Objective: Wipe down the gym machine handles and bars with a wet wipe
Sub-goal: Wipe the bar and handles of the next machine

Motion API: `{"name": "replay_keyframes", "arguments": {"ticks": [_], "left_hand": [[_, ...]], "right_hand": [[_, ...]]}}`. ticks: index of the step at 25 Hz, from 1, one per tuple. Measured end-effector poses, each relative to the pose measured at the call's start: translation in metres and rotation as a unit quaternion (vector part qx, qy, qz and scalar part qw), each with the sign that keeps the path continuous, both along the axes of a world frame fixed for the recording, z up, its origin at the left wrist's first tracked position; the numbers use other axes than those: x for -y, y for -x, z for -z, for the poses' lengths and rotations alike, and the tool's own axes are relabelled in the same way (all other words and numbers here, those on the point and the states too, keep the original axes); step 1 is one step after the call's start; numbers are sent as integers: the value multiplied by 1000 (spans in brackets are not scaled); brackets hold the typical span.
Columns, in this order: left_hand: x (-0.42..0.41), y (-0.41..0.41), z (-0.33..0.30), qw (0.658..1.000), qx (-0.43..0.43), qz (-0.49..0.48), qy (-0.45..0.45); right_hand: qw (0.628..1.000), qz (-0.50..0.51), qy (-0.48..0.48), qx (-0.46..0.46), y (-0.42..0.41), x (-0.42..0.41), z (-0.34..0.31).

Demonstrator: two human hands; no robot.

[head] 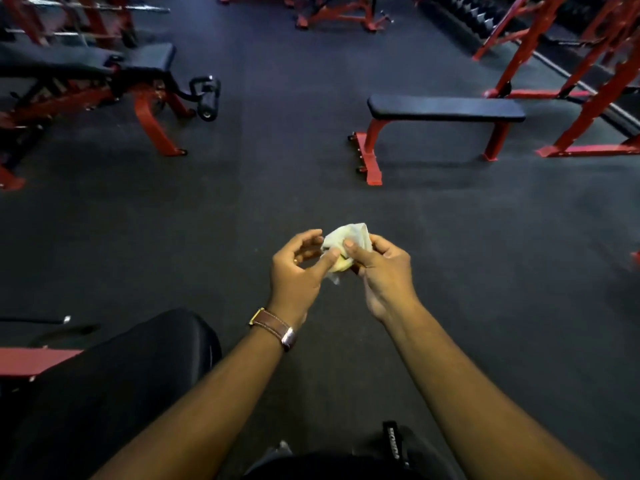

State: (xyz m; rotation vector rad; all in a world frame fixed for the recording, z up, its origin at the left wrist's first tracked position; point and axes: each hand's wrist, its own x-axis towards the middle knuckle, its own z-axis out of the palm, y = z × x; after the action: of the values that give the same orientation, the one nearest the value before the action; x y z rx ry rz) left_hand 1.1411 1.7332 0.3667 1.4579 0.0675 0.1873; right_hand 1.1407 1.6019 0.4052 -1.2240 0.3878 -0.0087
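A crumpled pale wet wipe (349, 237) is held between both hands above the dark rubber floor, in the middle of the view. My right hand (384, 271) pinches it with thumb and fingers curled round its right side. My left hand (298, 271), with a brown-strapped watch on the wrist, has its thumb on the wipe's lower left edge and its fingers curled just left of it. Part of the wipe is hidden between the hands.
A flat bench (446, 109) with a red frame stands ahead on the right, beside a red rack (595, 98). An adjustable bench (104, 74) with a black handle and wheels stands ahead on the left. A black padded seat (121, 375) lies at lower left.
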Motion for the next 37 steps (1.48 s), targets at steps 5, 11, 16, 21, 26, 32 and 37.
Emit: {"name": "replay_keyframes", "arguments": {"ticks": [5, 11, 16, 21, 26, 32, 37], "left_hand": [[22, -113, -1, 998, -23, -38, 48], [50, -245, -10, 979, -40, -182, 77], [40, -323, -15, 949, -47, -298, 93], [-15, -378, 1, 922, -50, -371, 97], [-111, -426, 0, 899, -34, -425, 105], [-220, -482, -8, 855, -36, -507, 105], [-300, -511, 0, 807, -51, -578, 110]], "right_hand": [[997, -72, -3, 10, -123, 22, 12], [979, -202, 1, 25, -289, 39, 13], [953, -303, -6, 8, -395, 13, 11], [922, -387, -3, -4, -472, -60, 25], [881, -473, 25, 12, -541, -175, 26], [839, -543, 33, 28, -606, -301, 12], [800, -600, 22, -13, -638, -398, 24]]}}
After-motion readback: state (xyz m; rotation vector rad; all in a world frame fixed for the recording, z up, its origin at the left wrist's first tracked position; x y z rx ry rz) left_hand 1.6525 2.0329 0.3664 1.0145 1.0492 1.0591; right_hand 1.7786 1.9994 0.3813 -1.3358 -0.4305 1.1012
